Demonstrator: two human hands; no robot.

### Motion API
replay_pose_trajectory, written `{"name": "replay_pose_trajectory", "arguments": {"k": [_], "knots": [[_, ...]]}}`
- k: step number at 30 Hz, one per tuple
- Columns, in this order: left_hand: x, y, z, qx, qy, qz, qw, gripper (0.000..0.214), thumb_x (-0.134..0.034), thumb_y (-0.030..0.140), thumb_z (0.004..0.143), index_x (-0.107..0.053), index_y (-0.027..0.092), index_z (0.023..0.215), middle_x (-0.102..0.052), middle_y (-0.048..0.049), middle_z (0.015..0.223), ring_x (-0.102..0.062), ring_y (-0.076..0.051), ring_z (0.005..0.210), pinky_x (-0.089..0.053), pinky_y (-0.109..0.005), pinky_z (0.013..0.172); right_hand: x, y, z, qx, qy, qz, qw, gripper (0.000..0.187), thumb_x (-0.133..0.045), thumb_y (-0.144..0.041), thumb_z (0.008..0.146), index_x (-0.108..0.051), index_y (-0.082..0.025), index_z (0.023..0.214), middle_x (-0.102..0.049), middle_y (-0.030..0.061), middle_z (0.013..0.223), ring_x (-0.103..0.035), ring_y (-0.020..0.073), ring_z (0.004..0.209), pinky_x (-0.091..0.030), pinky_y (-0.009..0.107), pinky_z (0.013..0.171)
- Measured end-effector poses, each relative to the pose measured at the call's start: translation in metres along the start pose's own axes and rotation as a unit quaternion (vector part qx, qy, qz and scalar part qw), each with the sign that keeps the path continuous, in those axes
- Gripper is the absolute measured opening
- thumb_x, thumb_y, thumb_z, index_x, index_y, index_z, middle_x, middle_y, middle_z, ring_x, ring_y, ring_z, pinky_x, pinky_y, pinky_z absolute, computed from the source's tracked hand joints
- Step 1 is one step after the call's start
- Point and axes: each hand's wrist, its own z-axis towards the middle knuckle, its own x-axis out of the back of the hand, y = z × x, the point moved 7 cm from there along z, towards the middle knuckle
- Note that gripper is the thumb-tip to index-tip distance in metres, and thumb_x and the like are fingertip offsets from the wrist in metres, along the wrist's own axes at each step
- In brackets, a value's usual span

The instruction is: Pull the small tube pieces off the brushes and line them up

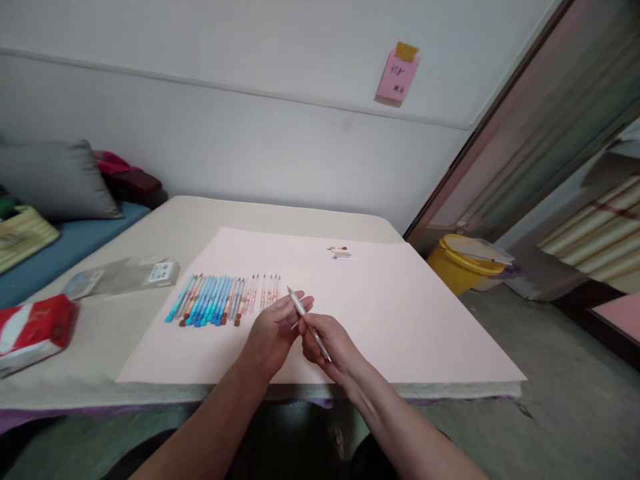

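A slim whitish pen [310, 325] slants between my hands above the near part of the pink sheet [400, 320]. My right hand [327, 343] grips its barrel between thumb and fingers. My left hand [275, 332] lies open, palm up, beneath the pen's tip end, with its fingers stretched out. Left of my hands, a row of pens [213, 300] lies side by side, light blue, orange-brown and grey; clear ones with reddish prints [263, 292] continue it on the right. Farther back, several loose pens or pen parts [343, 253] lie on the sheet.
A clear plastic packet [125, 275] and a red-and-white soft pack [37, 331] lie on the table's left side. A grey cushion [55, 180] rests on a blue seat at far left. To the right, a yellow bucket [453, 265] stands on the floor. A pink note [397, 77] hangs on the wall.
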Motion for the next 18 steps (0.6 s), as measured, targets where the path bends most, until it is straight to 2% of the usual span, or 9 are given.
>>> {"name": "replay_pose_trajectory", "arguments": {"k": [3,6,8,11,13,16,18], "knots": [[0.0041,0.0034,0.0014,-0.021,0.011,0.024,0.999,0.013,-0.068,0.023,0.073,-0.063,0.013,0.079,-0.065,-0.0077,0.081,-0.062,-0.015,0.075,-0.049,-0.025,0.066,-0.0013,-0.0004,-0.0012,0.003,-0.011,-0.031,0.999,0.024,-0.047,-0.031,0.079,-0.055,-0.015,0.064,-0.041,-0.005,0.03,-0.027,0.0062,0.025,-0.014,0.021,0.033],[0.0006,0.0042,0.0013,-0.033,-0.014,0.054,0.998,0.017,-0.069,0.028,0.073,-0.059,0.013,0.07,-0.061,-0.0032,0.07,-0.056,-0.01,0.059,-0.046,-0.023,0.058,-0.0014,0.0002,-0.0016,0.009,-0.009,-0.051,0.999,0.026,-0.046,-0.031,0.08,-0.055,-0.014,0.062,-0.042,-0.0045,0.031,-0.028,0.0059,0.026,-0.015,0.021,0.033],[-0.0019,0.0043,0.0002,-0.031,-0.023,0.053,0.998,0.018,-0.067,0.03,0.075,-0.062,0.014,0.079,-0.063,-0.0047,0.076,-0.058,-0.012,0.064,-0.047,-0.026,0.063,0.0003,0.0007,-0.0011,0.009,-0.004,-0.052,0.999,0.027,-0.046,-0.032,0.081,-0.055,-0.014,0.063,-0.042,-0.0044,0.031,-0.028,0.0061,0.026,-0.016,0.022,0.033],[-0.003,0.0045,-0.0012,-0.017,-0.021,0.029,0.999,0.027,-0.065,0.029,0.077,-0.063,0.013,0.099,-0.065,-0.0105,0.093,-0.061,-0.018,0.086,-0.048,-0.032,0.078,0.004,-0.0002,-0.0008,0.012,0.001,-0.045,0.999,0.027,-0.047,-0.035,0.081,-0.056,-0.015,0.065,-0.042,-0.005,0.031,-0.028,0.0064,0.026,-0.016,0.022,0.034],[-0.0013,0.0057,-0.0007,-0.017,-0.011,0.026,0.999,0.027,-0.066,0.025,0.076,-0.063,0.012,0.1,-0.065,-0.0116,0.094,-0.06,-0.02,0.089,-0.048,-0.032,0.08,0.0049,-0.001,-0.0016,0.011,-0.001,-0.045,0.999,0.026,-0.047,-0.034,0.08,-0.056,-0.015,0.065,-0.042,-0.0052,0.031,-0.028,0.0064,0.026,-0.016,0.022,0.034],[0.0008,0.0065,0.0022,-0.027,-0.01,0.053,0.998,0.016,-0.068,0.026,0.073,-0.062,0.013,0.081,-0.064,-0.0068,0.08,-0.059,-0.014,0.068,-0.047,-0.026,0.066,0.0026,-0.0009,-0.0035,0.001,-0.008,-0.058,0.998,0.023,-0.046,-0.03,0.079,-0.055,-0.016,0.064,-0.042,-0.0049,0.031,-0.028,0.0069,0.026,-0.015,0.022,0.035],[-0.0006,0.006,0.0039,-0.035,-0.024,0.069,0.997,0.019,-0.069,0.029,0.072,-0.058,0.014,0.071,-0.06,-0.0021,0.068,-0.053,-0.01,0.054,-0.044,-0.023,0.057,0.0008,-0.0013,-0.004,0.001,-0.01,-0.059,0.998,0.022,-0.044,-0.027,0.078,-0.055,-0.016,0.063,-0.042,-0.0045,0.031,-0.028,0.0073,0.026,-0.016,0.023,0.035]]}}
